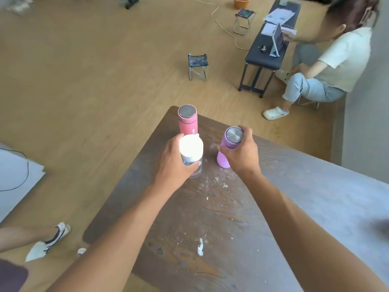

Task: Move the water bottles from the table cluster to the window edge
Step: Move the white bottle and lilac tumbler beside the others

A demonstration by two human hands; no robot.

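Three bottles stand near the far corner of a dark wooden table (221, 218). My left hand (173, 163) is wrapped around a clear bottle with a white lid (192, 147). My right hand (242, 153) grips a purple bottle with a steel cap (230, 142), which leans a little. Behind the clear bottle a pink bottle with a steel cap (188, 121) stands upright by the table's far corner, with no hand on it. No window edge is in view.
A person sits at the right on a low seat beside a dark bench (267, 51) with papers and a tablet. Two small folding stools (197, 65) stand on the wooden floor beyond the table. A white board (14, 175) lies at the left. A foot in a shoe (50, 241) is at the lower left.
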